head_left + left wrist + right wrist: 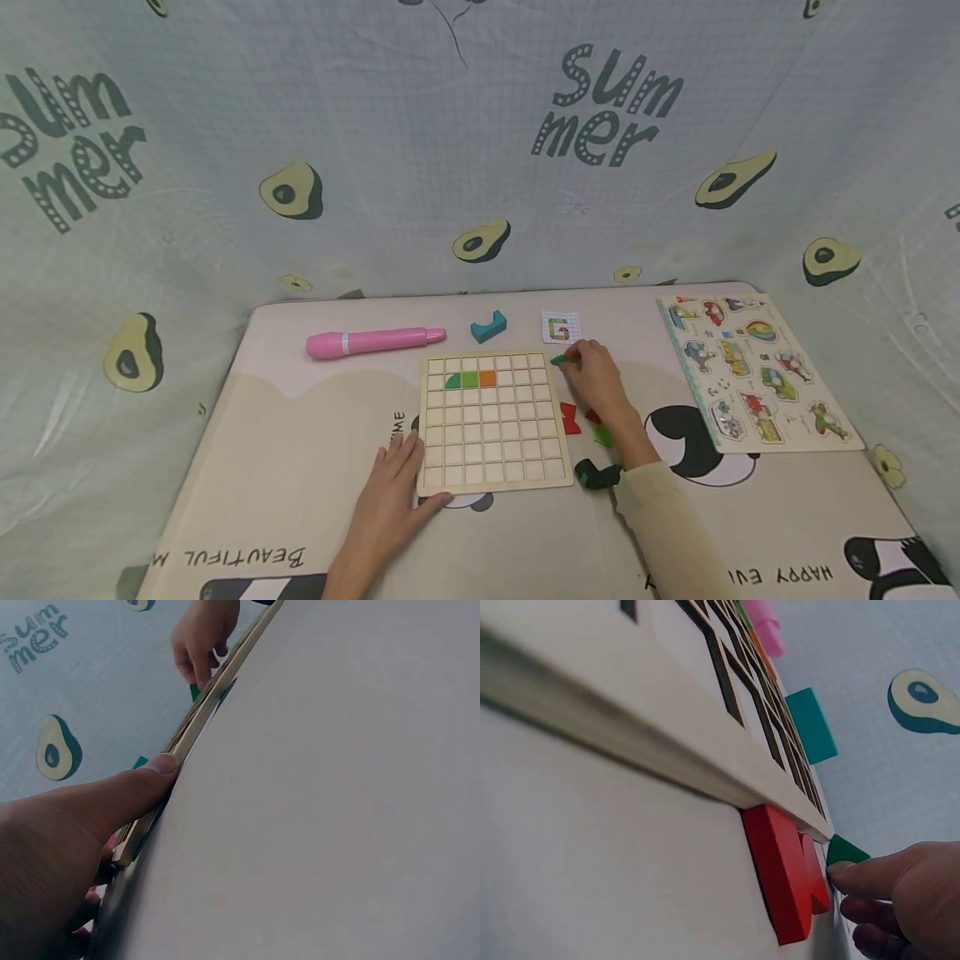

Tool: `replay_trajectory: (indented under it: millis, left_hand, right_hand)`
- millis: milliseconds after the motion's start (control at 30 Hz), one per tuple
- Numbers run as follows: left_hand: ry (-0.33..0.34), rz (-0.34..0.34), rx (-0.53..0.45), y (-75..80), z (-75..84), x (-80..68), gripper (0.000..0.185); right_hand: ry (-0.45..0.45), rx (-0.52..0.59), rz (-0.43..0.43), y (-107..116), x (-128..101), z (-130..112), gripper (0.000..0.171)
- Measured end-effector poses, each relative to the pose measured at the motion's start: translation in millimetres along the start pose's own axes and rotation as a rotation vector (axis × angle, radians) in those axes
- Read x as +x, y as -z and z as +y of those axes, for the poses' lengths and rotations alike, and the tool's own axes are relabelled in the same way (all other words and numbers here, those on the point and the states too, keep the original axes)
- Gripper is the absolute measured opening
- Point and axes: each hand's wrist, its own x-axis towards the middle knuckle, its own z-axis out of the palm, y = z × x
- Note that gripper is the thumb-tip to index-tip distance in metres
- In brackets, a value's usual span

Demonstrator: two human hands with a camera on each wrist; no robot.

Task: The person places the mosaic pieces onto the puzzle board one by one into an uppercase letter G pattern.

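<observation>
A square wooden grid board lies on the table, with a rounded green piece, a green square and an orange square in its second row. My left hand rests around the near left corner of the board, its thumb against the near edge. By the far right corner, my right hand pinches a small dark green puzzle piece between thumb and finger. Red pieces and a bright green piece lie beside the board's right side, below that hand.
Behind the board are a pink pen-shaped object, a teal curved block and a small pattern card. A black-and-green bent piece lies near right. Further right lies a picture puzzle board. A printed curtain hangs behind the table.
</observation>
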Motion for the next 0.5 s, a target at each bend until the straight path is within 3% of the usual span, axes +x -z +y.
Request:
replay_trajectory:
  millis: [500]
  left_hand:
    - [-0.002,-0.002,0.008,-0.9,-0.5,-0.7,0.089]
  right_hand:
    - [0.061,0.056,0.059,-0.5,-3.4,-2.7,0.016]
